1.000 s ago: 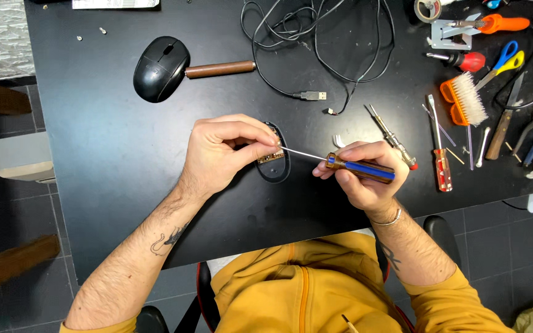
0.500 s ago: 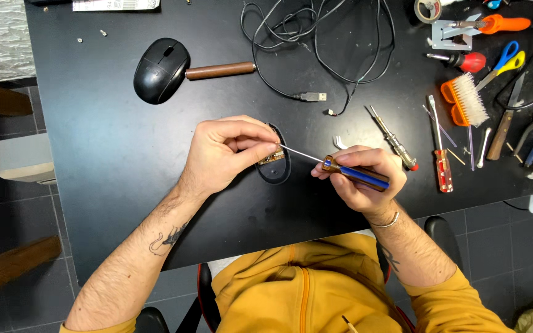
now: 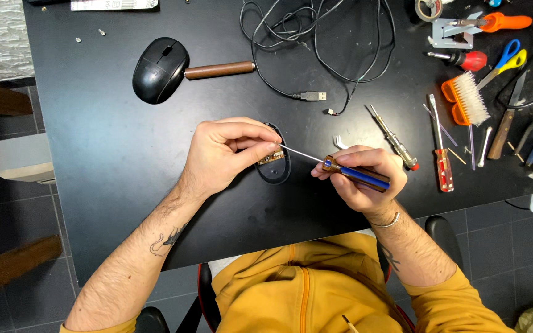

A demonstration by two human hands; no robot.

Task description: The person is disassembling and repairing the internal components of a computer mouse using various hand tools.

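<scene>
a wide black bench (image 3: 124, 185) fills most of the view, with grey floor tiles showing along its left and lower edges. the person's yellow top sits at the bottom middle, both forearms reaching up onto the bench. a tangle of black cable (image 3: 316, 43) lies at the top middle, its plug end pointing down toward the hands. up and left of the hands sits a black computer mouse (image 3: 160, 69), with a brown cylinder (image 3: 219, 69) touching its right side.

the left hand (image 3: 220, 157) is curled closed, its fingertips pinching a small circuit board (image 3: 271, 158) that rests over a dark oval mouse base (image 3: 276, 168) lying on the bench just in front of the person. the right hand (image 3: 365, 182) is closed around a screwdriver (image 3: 356, 174) with a brown and blue handle; its thin metal shaft slants up and left, and the tip meets the circuit board at the left hand's fingertips.

to the right lies a spread of tools: an orange brush (image 3: 464, 98) with white bristles, blue and yellow scissors (image 3: 504, 61) above it, a red-handled screwdriver (image 3: 440, 151) lying upright below the brush, and a slim tester screwdriver (image 3: 393, 137) near the right hand. a small white clip (image 3: 339, 143) lies just above the right hand's knuckles.
</scene>
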